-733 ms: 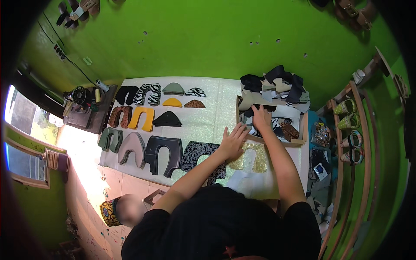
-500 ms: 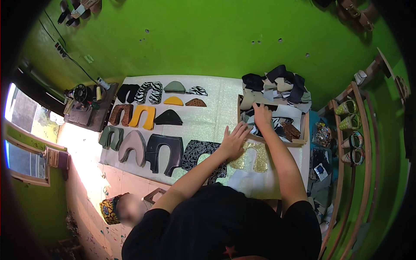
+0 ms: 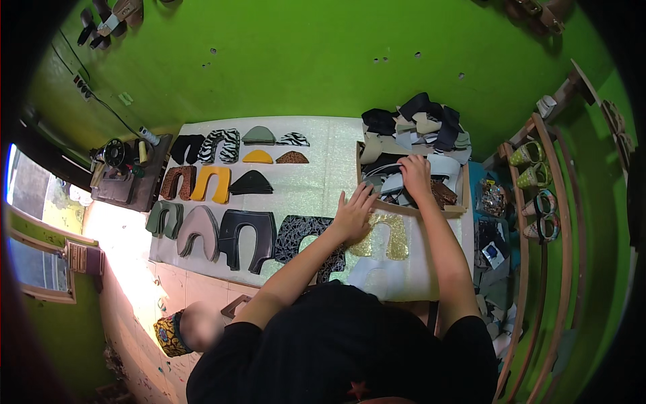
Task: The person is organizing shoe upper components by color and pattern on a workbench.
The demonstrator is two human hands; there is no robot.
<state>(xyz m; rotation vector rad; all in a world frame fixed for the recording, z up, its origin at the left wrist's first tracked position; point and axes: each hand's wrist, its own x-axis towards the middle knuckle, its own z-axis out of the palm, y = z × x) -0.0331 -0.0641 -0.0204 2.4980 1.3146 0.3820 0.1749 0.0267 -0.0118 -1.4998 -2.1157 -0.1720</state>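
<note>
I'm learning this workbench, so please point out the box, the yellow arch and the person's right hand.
Box [image 3: 465, 190]: head view, on its right wall.
Yellow arch [image 3: 213, 172]: head view, on its curved top.
Right hand [image 3: 416, 174]: head view, on its back.

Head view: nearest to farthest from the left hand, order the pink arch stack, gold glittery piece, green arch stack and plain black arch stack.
1. Gold glittery piece, just right of the left hand
2. Plain black arch stack, left of it
3. Pink arch stack, farther left
4. Green arch stack, leftmost
</note>
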